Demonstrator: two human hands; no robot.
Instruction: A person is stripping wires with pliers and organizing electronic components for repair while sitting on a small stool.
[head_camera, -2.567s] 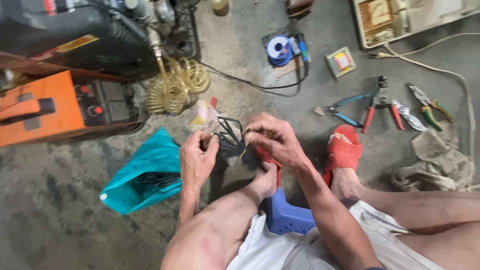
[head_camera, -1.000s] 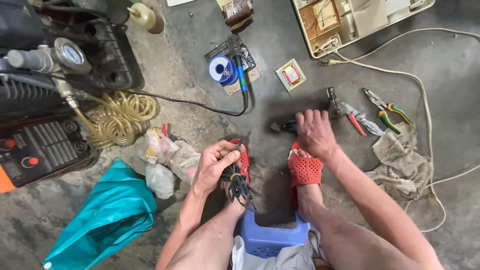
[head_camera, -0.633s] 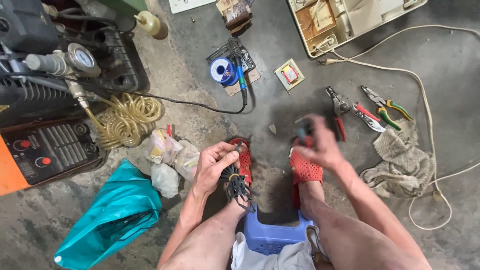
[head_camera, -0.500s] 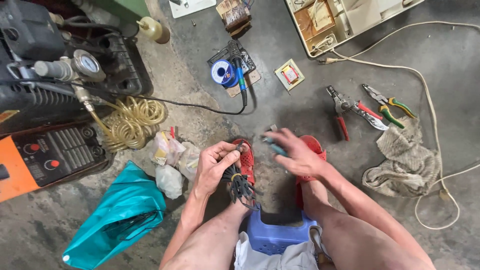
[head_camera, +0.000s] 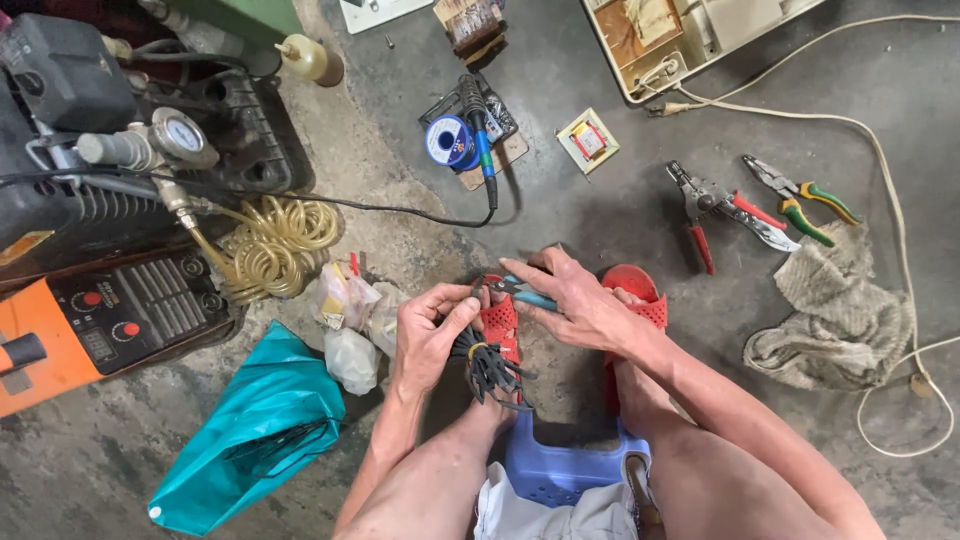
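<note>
Gripping black wire bundle (head_camera: 488, 365) in left hand (head_camera: 430, 335), fingers curled around it, over red sandal (head_camera: 500, 322). Right hand (head_camera: 575, 305), earlier reaching toward pliers on floor (head_camera: 715, 200), now pinching blue-handled cutter (head_camera: 520, 292) beside bundle. Tool fetched; cutting appearing imminent.

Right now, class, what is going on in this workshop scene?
A person sits on a low blue stool on a concrete floor. The left hand holds a bundle of black wires. The right hand brings small blue-handled cutters up to the top of that bundle. Red-handled pliers, green-handled pliers and a rag lie to the right, and a soldering iron rests beside a blue spool ahead.
</note>
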